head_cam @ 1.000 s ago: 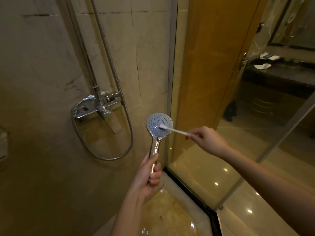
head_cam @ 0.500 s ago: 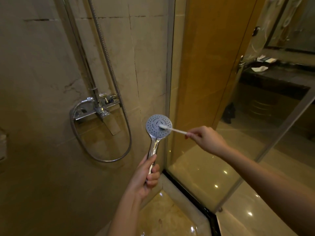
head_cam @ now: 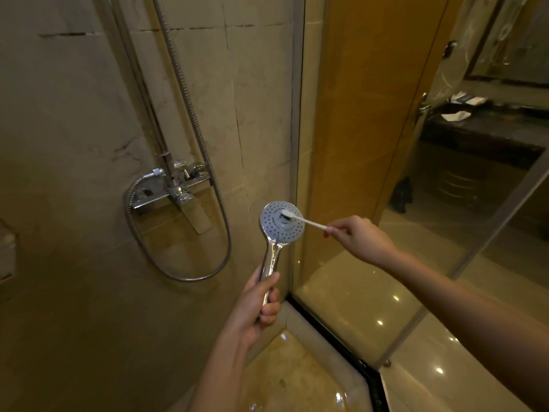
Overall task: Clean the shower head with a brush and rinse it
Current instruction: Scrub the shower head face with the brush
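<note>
A: What is around them?

B: A shower stall, with the wall [head_cam: 74,144] on the left and a glass panel [head_cam: 341,173] on the right. The hose [head_cam: 208,162] loops down under the tap [head_cam: 175,188].

A: And the shower head?

B: The shower head [head_cam: 282,223] is held in the air near the corner. Its long axis is close to upright and its round face is turned to the camera. The left hand [head_cam: 255,310] has its fingers wrapped round the lower end of the handle.

A: And the right hand?

B: The right hand [head_cam: 359,236] is to the right of the face and about level with it, pinching the end of the brush [head_cam: 306,221]. The brush lies nearly crosswise to the handle, running left and slightly up from that hand. Its bristle end touches the face just above the middle.

A: Which step is this?

B: Scrubbing, I judge. Strokes would run along the brush's line, across the face. No water shows at the head, so rinsing looks undone.
</note>
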